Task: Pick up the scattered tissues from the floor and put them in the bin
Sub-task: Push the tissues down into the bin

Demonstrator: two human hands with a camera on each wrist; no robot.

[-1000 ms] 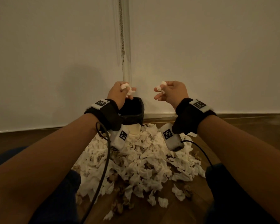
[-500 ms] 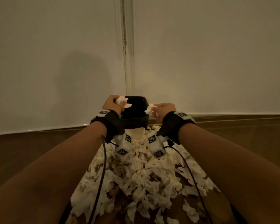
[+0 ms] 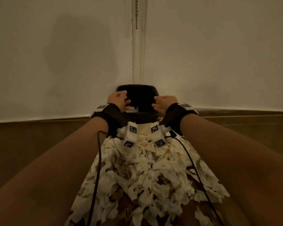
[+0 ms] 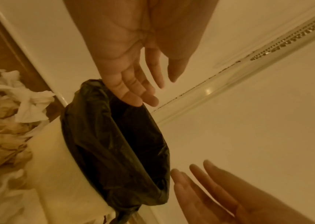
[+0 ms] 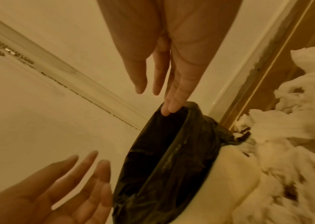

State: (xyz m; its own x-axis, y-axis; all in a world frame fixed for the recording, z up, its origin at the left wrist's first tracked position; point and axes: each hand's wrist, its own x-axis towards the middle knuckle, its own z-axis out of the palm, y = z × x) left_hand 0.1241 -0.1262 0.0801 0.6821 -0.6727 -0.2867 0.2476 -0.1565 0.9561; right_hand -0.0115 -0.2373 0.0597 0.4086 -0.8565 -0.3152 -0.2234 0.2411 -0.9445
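Brown wooden floor [image 3: 39, 141] meeting a white wall at the far side. A dense heap of crumpled white tissues [image 3: 142, 176] lies directly on it, spreading from the near edge toward the far centre. At the heap's far end, against the wall, stands a pale bin [image 3: 145, 129] lined with a black bag.

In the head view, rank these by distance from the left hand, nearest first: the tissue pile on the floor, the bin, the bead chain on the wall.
1. The bin: directly under the left hand, whose fingers are over its left rim.
2. The tissue pile: on the floor below the wrist, towards the person.
3. The bead chain: high on the wall, above the bin.
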